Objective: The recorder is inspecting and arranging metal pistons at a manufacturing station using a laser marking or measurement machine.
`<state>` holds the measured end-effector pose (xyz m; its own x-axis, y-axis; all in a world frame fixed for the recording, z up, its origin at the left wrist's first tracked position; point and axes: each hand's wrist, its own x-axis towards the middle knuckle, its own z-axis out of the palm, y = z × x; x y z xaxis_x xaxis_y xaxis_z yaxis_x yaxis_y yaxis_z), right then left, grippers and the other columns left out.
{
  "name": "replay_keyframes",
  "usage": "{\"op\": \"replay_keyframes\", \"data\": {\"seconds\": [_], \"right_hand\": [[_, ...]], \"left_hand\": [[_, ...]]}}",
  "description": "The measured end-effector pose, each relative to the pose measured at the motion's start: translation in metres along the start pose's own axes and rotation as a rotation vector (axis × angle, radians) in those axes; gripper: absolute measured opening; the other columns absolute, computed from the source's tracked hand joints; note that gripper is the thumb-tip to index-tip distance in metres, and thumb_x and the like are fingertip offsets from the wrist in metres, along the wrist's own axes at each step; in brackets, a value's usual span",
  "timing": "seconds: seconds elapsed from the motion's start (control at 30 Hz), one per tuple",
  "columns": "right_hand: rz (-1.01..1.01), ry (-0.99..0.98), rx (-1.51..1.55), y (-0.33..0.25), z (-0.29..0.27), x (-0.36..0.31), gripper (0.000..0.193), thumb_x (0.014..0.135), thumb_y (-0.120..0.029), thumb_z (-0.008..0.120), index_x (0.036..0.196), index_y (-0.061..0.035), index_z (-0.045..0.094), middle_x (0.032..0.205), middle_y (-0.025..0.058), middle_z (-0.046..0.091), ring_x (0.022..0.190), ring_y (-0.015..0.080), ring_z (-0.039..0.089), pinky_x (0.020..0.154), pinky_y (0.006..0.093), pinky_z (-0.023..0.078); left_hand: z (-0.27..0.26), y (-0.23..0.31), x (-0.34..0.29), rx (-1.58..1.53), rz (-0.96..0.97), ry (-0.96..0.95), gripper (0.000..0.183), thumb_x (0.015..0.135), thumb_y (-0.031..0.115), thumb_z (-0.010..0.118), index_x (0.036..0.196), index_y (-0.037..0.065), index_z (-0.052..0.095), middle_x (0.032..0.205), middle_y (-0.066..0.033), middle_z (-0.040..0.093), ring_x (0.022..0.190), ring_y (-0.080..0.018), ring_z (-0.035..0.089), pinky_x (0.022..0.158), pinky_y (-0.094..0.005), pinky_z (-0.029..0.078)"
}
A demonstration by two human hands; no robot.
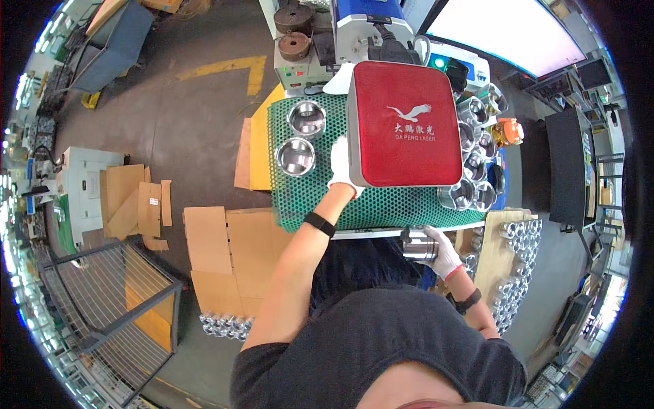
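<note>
Grip status: the right hand point(444, 253) was closed round one side of a shiny metal cup point(417, 245), which lay sideways just off the front of the bench, near the torso point(381, 327). The grip of the left hand point(343, 163) could not be determined; its outline was partly lost against the box.

Largest item: a green mat point(381, 213), perforated, covered the bench top. Next: a red-topped box point(409, 123) stood out over the mat, blocking the view beneath. Smaller: a cluster of cups point(475, 163) stood to its right, and two upright cups point(306, 119) to its left.

Caution: the held cup had no visible support beneath it; its smooth wall could have slipped against the glove and dropped. Raising it too steeply could have struck the bench edge point(368, 234). A wide swing to the right could have knocked the cluster.

Pose: the left forearm point(296, 262) reached forward across the edge, hand beside the box. The right forearm point(482, 317) angled inward, hand low and close to the body.
</note>
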<state>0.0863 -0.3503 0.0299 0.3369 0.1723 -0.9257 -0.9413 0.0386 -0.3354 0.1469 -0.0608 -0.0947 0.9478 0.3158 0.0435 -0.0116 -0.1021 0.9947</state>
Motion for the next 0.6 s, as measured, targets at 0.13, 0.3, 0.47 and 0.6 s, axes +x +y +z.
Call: {"op": "replay_keyframes", "data": {"seconds": [0.13, 0.3, 0.47, 0.6], "right_hand": [[-0.333, -0.002, -0.175, -0.026, 0.025, 0.021, 0.04, 0.092, -0.032, 0.061, 0.123, -0.0076, 0.059, 0.105, 0.0097, 0.07, 0.091, 0.0213, 0.071, 0.074, 0.0387, 0.059], [-0.911, -0.036, -1.01, -0.069, 0.098, 0.067, 0.057, 0.09, -0.034, 0.067, 0.138, -0.0115, 0.045, 0.129, 0.0067, 0.06, 0.116, 0.0244, 0.06, 0.096, 0.0384, 0.048], [-0.73, -0.381, -0.631, -0.068, 0.144, 0.129, 0.084, 0.083, -0.066, 0.061, 0.141, -0.0072, 0.044, 0.144, 0.0149, 0.048, 0.136, 0.0305, 0.04, 0.113, 0.0428, 0.031], [-0.928, 0.036, -1.37, -0.078, 0.167, 0.108, 0.085, 0.079, -0.062, 0.064, 0.142, -0.0095, 0.041, 0.138, 0.0179, 0.049, 0.13, 0.0347, 0.045, 0.11, 0.0462, 0.034]], "left_hand": [[-0.014, 0.038, -0.013, 0.854, 0.342, 0.15, 0.041, 0.078, 0.022, 0.068, 0.113, 0.001, 0.059, 0.1, -0.02, 0.062, 0.091, -0.0365, 0.06, 0.082, -0.0432, 0.05], [-0.072, 0.105, -0.082, 0.016, -0.089, 0.253, 0.064, 0.075, 0.016, 0.083, 0.125, -0.009, 0.051, 0.11, -0.0204, 0.062, 0.102, -0.026, 0.064, 0.085, -0.0395, 0.056], [-0.116, 0.085, -0.194, -0.625, -0.459, 0.419, 0.078, 0.085, 0.001, 0.069, 0.144, -0.005, 0.019, 0.119, -0.0254, 0.059, 0.094, -0.0382, 0.069, 0.08, -0.0465, 0.061], [-0.137, 0.063, -0.285, -0.643, -0.688, 0.621, 0.055, 0.091, 0.012, 0.063, 0.138, 0.0, 0.036, 0.121, -0.0244, 0.06, 0.098, -0.0384, 0.068, 0.082, -0.0523, 0.061]]}}
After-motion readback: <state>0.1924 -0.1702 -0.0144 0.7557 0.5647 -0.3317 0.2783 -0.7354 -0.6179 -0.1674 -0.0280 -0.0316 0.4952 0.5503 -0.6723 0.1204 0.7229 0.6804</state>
